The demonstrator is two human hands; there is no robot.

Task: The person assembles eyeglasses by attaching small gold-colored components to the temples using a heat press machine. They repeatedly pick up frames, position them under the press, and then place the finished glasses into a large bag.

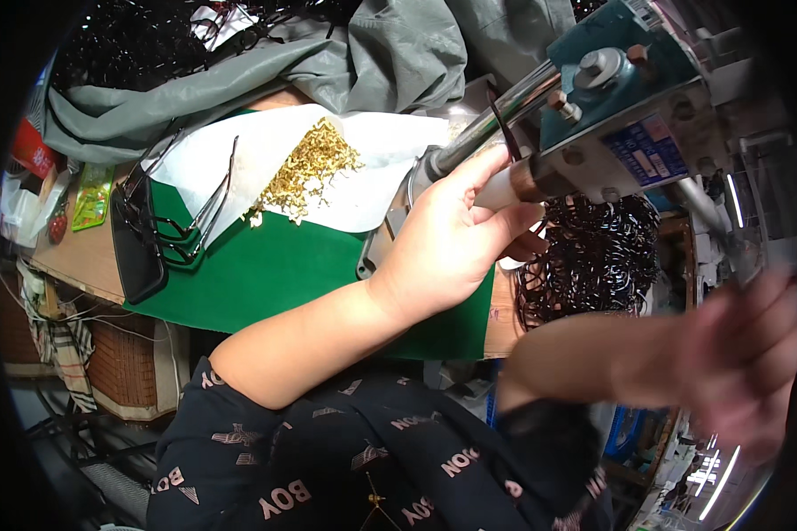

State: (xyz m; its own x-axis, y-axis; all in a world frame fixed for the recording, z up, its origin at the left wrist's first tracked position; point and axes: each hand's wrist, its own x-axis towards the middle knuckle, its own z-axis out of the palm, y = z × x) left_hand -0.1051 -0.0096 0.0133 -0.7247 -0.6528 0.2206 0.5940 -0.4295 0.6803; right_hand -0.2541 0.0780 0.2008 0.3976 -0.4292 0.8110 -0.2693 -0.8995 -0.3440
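Observation:
My left hand (443, 243) is at the working end of a bench press (624, 146), its fingers bent around a thin dark glasses part (503, 122), perhaps a temple. Part of that piece sticks up past my fingers; its lower portion is hidden by hand and press. Close to the fingertips is the press's pale round tip (496, 190). Far to the right, my right hand (744, 367) is smeared by motion beside the press's lever side, and its fingers cannot be made out. Dark glasses frames (584, 265) lie heaped beyond my left hand.
Small gold-coloured metal parts (310, 173) are piled on white paper (381, 146) over a green mat (266, 274). At left, glasses (181, 234) rest by a black tray-like object (137, 239). Grey cloth (328, 66) and more dark frames (142, 40) fill the back.

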